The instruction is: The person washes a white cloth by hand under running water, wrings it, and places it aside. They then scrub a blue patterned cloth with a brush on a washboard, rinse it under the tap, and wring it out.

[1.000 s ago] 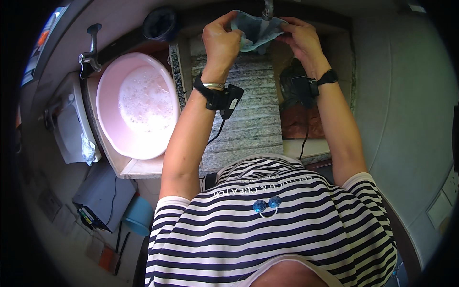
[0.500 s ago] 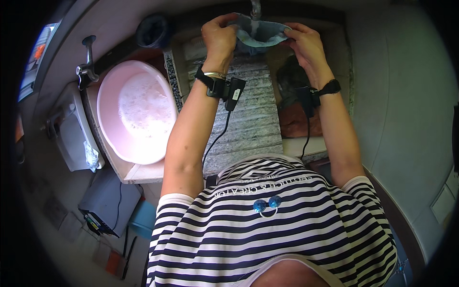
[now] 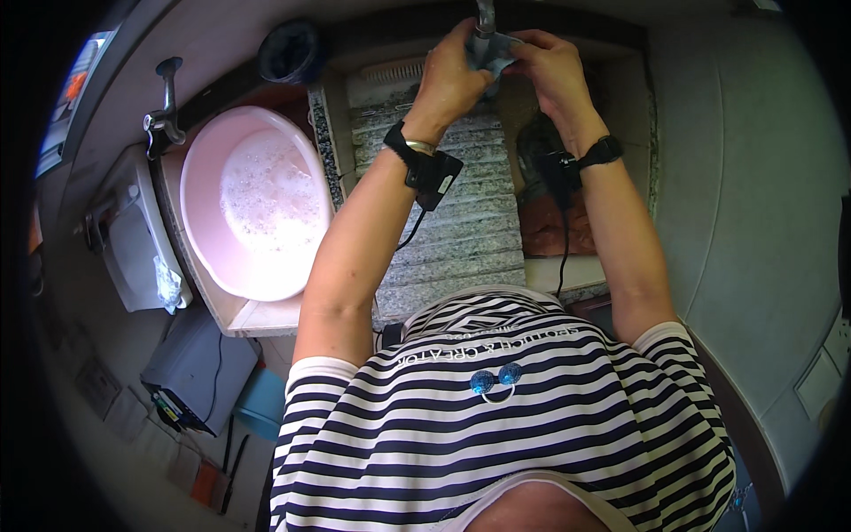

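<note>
Fingers (image 3: 465,66) of the left hand (image 3: 452,80) and fingers (image 3: 532,64) of the right hand (image 3: 550,75) are seen curled shut on a small grey-blue cloth (image 3: 493,53), which is held bunched between them at the far middle of the scene, directly under a metal tap (image 3: 484,16). The cloth lies between the two hands, touching both; its long axis cannot be told, since it is crumpled and mostly hidden. Neither hand is markedly nearer: the left grips its left part, the right its right part. Whether water runs from the tap cannot be told.

Below the hands, a ribbed grey washboard (image 3: 461,230) slopes from the far side toward the near side. To its left, a pink basin (image 3: 199,222) is shown set in the table (image 3: 257,315); it holds soapy, foaming water. A second tap (image 3: 164,115) stands at the far left, beside the basin. To the right of the washboard, a sink compartment (image 3: 550,235) holds dark and reddish-brown laundry. A dark round container (image 3: 291,51) is set at the far left of the washboard; its contents are not discernible.
</note>
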`<act>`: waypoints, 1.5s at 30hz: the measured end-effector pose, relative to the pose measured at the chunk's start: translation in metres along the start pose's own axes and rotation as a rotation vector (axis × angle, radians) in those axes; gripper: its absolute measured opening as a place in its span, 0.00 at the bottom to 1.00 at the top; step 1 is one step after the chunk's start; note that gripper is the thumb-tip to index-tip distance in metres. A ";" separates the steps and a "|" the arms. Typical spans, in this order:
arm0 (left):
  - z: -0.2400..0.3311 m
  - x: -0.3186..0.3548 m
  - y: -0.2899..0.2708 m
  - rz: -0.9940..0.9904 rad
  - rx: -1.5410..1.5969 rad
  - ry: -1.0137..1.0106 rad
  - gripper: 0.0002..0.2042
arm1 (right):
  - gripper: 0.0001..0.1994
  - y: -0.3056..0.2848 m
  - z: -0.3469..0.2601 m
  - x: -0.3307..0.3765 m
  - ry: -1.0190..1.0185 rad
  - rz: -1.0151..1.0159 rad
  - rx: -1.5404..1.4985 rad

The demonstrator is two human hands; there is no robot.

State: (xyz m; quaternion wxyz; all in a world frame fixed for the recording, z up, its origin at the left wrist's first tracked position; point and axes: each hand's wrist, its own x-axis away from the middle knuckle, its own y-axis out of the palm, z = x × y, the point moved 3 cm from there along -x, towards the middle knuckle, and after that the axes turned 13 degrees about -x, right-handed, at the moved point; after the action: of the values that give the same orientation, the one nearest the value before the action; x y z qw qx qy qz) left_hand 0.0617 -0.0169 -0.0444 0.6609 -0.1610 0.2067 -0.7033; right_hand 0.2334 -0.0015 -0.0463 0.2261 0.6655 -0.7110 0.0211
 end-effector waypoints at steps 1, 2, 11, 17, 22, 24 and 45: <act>0.012 0.005 0.003 -0.065 -0.050 0.015 0.26 | 0.12 0.007 0.003 0.004 0.006 -0.025 0.094; 0.004 0.008 0.014 -0.029 -0.071 0.022 0.23 | 0.12 0.015 0.005 0.011 0.012 -0.048 0.191; 0.010 0.029 -0.006 -0.002 -0.125 -0.152 0.11 | 0.29 0.002 -0.009 0.048 -0.190 -0.213 0.508; 0.098 0.037 -0.054 0.153 0.119 0.088 0.12 | 0.22 0.037 0.004 0.048 -0.217 -0.365 0.371; 0.119 0.028 -0.114 0.208 0.324 0.171 0.09 | 0.08 0.047 0.031 0.040 -0.172 -0.329 0.209; 0.127 0.026 -0.129 0.249 0.417 0.155 0.09 | 0.09 0.039 0.045 0.037 -0.198 -0.319 0.180; 0.121 0.074 -0.108 0.156 0.762 0.041 0.12 | 0.32 0.044 0.044 0.063 -0.103 -0.538 0.219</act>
State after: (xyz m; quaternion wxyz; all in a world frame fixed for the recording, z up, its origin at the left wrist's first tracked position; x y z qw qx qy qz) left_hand 0.0236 -0.0952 0.1110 0.7204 0.1264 -0.0444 -0.6805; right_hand 0.1776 -0.0696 -0.0519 0.1139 0.8507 -0.5131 0.0031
